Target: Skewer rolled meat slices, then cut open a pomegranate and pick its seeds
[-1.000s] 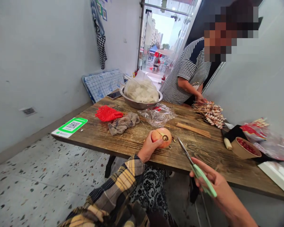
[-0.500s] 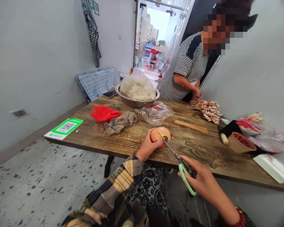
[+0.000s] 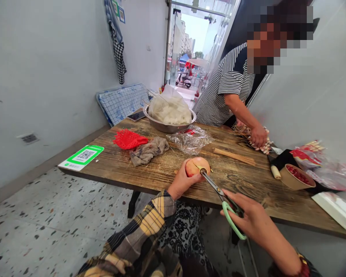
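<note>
- The left hand [image 3: 182,182] grasps a round, pinkish-red fruit [image 3: 192,167] with a brown crown, above the near edge of the dark brown wooden worktop [image 3: 239,182]; whether the fruit rests there, I cannot tell.
- The right hand [image 3: 252,215] grips metal scissors with pale green plastic handles [image 3: 218,190], their tips at the crown.
- The left thumb sits near the tips; better farther left.
- Brace the fruit firmly and use small, controlled pressure.
</note>
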### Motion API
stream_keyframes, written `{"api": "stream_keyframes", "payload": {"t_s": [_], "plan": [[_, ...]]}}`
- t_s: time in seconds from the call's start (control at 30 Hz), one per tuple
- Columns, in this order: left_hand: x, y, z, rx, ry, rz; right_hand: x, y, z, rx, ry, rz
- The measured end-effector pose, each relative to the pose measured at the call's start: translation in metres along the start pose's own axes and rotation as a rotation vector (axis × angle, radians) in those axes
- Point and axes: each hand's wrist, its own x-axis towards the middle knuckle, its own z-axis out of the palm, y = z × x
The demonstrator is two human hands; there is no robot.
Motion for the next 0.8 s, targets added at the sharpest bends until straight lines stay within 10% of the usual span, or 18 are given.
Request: {"api": "stream_keyframes", "payload": {"t_s": [0.8], "plan": [[0.0,-0.001,0.001,0.051,0.05,-0.035,0.025,-0.012,-0.034,-0.272,-0.074,-0.052]]}}
